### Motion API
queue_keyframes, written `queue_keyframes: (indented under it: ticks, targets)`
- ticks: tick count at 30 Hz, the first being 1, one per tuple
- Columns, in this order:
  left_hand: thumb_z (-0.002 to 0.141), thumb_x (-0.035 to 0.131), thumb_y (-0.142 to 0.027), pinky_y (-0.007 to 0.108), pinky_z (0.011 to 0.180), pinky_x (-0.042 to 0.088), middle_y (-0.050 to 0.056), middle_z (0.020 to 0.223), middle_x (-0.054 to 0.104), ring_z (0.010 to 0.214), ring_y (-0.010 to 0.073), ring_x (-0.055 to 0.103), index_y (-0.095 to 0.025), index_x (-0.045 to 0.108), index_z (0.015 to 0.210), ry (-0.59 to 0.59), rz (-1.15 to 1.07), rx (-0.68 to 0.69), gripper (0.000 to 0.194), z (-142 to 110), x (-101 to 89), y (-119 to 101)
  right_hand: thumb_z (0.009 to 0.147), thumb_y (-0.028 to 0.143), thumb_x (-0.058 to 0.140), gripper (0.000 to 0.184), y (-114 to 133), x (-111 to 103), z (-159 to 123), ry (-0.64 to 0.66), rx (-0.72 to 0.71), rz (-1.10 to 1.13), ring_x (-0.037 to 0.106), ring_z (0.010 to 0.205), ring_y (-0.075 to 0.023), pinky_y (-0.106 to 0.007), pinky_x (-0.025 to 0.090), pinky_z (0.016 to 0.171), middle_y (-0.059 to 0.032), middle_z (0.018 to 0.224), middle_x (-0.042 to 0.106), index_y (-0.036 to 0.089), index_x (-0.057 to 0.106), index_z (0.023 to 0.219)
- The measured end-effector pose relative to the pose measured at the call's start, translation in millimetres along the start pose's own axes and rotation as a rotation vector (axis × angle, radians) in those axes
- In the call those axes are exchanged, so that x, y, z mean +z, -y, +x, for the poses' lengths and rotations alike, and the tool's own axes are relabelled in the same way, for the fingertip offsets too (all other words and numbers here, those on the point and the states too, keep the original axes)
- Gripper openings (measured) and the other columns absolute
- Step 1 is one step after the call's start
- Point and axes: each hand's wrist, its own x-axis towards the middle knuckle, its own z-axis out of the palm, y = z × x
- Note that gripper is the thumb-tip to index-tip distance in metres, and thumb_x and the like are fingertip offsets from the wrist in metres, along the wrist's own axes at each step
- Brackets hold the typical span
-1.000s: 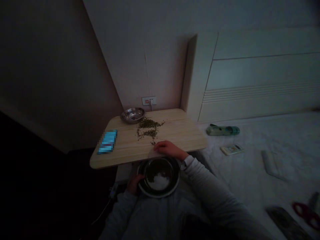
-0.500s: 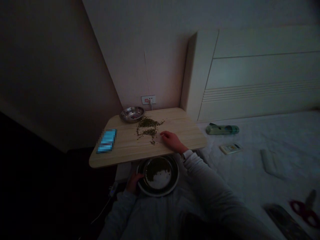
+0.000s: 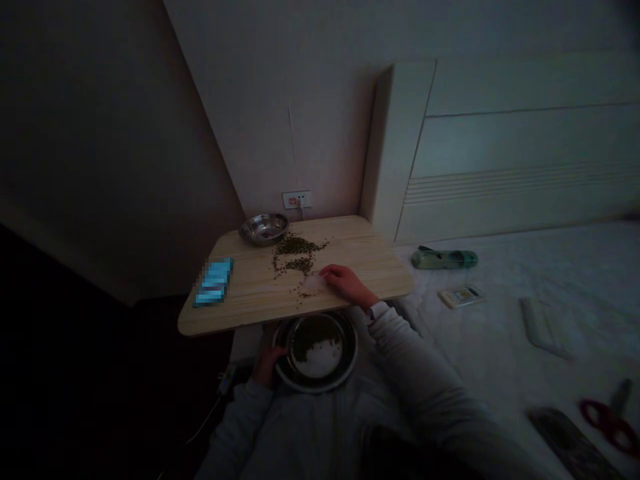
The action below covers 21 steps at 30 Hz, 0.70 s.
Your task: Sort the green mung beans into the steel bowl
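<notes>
Small green beans (image 3: 295, 245) lie scattered over the wooden tabletop (image 3: 250, 293), with a few loose ones near the front edge. My right hand (image 3: 345, 283) rests low over the table, fingers pinched on a thin see-through piece (image 3: 314, 283) whose exact kind is too dim to make out. It touches the board beside the beans. Below the table edge, my left hand (image 3: 269, 365) grips the left rim of a metal basin (image 3: 350, 363) on my lap. More green beans (image 3: 307, 333) cover part of the basin's pale bottom.
A shiny steel bowl (image 3: 264, 230) stands at the table's back left, a lit phone (image 3: 214, 283) at its left. On the bed at right lie a green bottle (image 3: 445, 259), a white phone-like device (image 3: 461, 296), red-handled scissors (image 3: 607, 420) and a dark remote-like object (image 3: 570, 437).
My right hand has shifted slightly, and the see-through piece has come a little toward me. Some beans have moved closer to the table's front edge. My left hand stays on the basin.
</notes>
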Motion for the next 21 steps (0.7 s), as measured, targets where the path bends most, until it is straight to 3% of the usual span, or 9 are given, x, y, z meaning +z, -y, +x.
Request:
queue_keyframes:
  ticks: [11,17,21]
  targets:
    - [0.047,0.057,-0.024,0.034,0.065,0.044,0.002,0.052,0.061,0.064,0.0228,0.058,-0.021,0.062,0.047,-0.014,-0.027,-0.047,0.005,3.6,0.1,3.9,0.072,0.022,0.047,0.023,14.9,19.1,-11.6,-0.001,0.023,-0.09,0.051,0.066,-0.0124,-0.024,0.038,0.066,-0.0003,0.071,0.059,0.015,0.062,0.089]
    - [0.047,0.057,-0.019,0.034,0.07,0.043,0.003,0.052,0.06,0.071,0.0254,0.059,-0.022,0.061,0.045,-0.007,-0.044,-0.03,0.005,-7.7,4.2,-9.1,0.072,0.022,0.048,0.021,24.0,28.0,-18.1,-0.012,0.017,-0.192,0.048,0.061,-0.0111,-0.021,0.035,0.058,0.0013,0.065,0.057,0.016,0.061,0.087]
    - [0.046,0.058,-0.018,0.036,0.071,0.043,0.004,0.055,0.061,0.074,0.0276,0.059,-0.023,0.061,0.048,0.012,-0.04,-0.066,0.006,-11.0,5.0,-14.4,0.07,0.02,0.047,0.019,24.2,25.9,-20.3,-0.04,0.039,-0.133,0.046,0.055,-0.0094,-0.019,0.033,0.052,0.0031,0.06,0.054,0.016,0.059,0.085]
